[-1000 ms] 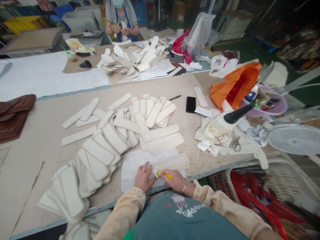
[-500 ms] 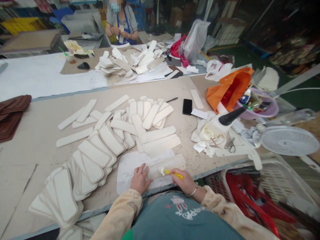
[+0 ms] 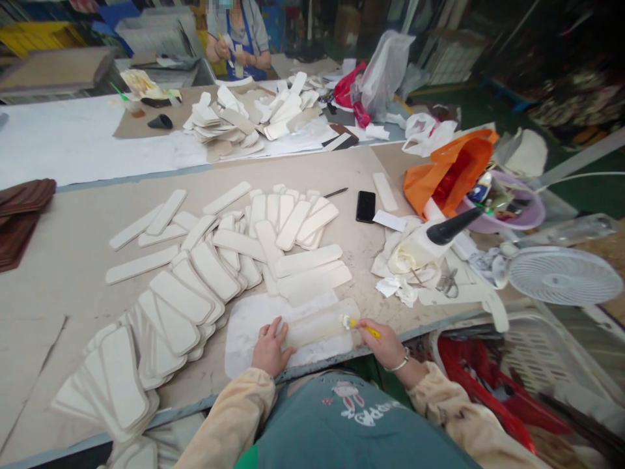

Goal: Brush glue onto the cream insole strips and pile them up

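Note:
A long cream strip lies on a white sheet at the table's near edge. My left hand rests flat on the strip's left end, fingers spread. My right hand grips a small yellow-handled brush; its white bristles touch the strip's right end. Just beyond lie several more cream strips, and a long overlapping row of them runs off to the left.
A black phone, a glue bottle with a black nozzle, scissors, an orange bag and a white fan crowd the right. A red-lined basket stands below. Another person works at the far table.
My right hand has drawn the brush rightward along the strip, from near its left end to its right end. My left hand stayed pressed on the left end.

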Motion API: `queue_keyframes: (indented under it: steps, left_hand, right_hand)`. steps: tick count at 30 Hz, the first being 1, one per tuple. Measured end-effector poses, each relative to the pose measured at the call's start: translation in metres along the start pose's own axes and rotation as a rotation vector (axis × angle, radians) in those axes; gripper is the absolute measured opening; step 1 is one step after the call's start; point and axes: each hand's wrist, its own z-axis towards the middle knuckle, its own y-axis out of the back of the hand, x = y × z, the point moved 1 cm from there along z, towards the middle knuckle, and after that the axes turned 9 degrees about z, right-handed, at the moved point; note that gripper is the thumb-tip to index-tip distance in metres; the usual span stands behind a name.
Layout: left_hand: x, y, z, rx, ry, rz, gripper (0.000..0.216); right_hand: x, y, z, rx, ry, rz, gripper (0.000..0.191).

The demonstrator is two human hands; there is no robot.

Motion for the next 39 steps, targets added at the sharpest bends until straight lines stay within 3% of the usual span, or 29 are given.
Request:
queue_keyframes:
  steps: [3,6,10,14,16,20,24,27,30,34,39]
  left_hand:
    - [0.001,-0.001,0.000,-0.023,-0.008,-0.008,0.053]
    - [0.003,-0.003,0.000,-0.045,-0.020,-0.010,0.053]
    - [0.003,-0.004,0.001,-0.050,-0.026,-0.011,0.052]
    - [0.003,-0.003,0.001,-0.048,-0.025,-0.015,0.051]
    - [0.003,-0.003,0.001,-0.054,-0.023,-0.017,0.051]
    - [0.004,-0.005,0.000,-0.065,-0.032,-0.022,0.052]
    - [0.006,-0.007,0.000,-0.079,-0.044,-0.027,0.053]
    - [0.006,-0.007,0.001,-0.086,-0.051,-0.025,0.053]
    - [0.006,-0.007,0.001,-0.092,-0.050,-0.026,0.053]
    - [0.005,-0.005,-0.001,-0.095,-0.035,-0.049,0.056]
    - [0.004,-0.002,-0.001,-0.066,-0.013,-0.060,0.059]
  right_hand:
    - [-0.003,0.016,-0.002,-0.085,0.045,-0.143,0.028]
    - [0.004,0.008,-0.003,-0.087,0.113,-0.319,0.027]
    - [0.022,-0.028,-0.004,0.089,0.214,-0.486,0.023]
    - [0.038,-0.049,-0.005,0.245,0.389,-0.377,0.021]
    - [0.039,-0.043,-0.003,0.204,0.380,-0.350,0.023]
    - [0.031,-0.023,0.006,0.025,0.210,-0.513,0.025]
    - [0.031,-0.032,0.014,0.096,0.191,-0.659,0.018]
    - [0.041,-0.051,0.015,0.237,0.333,-0.567,0.015]
    - [0.051,-0.065,0.013,0.323,0.417,-0.318,0.020]
    - [0.056,-0.075,0.012,0.352,0.357,0.052,0.025]
    - [0.057,-0.086,0.017,0.389,0.235,0.163,0.023]
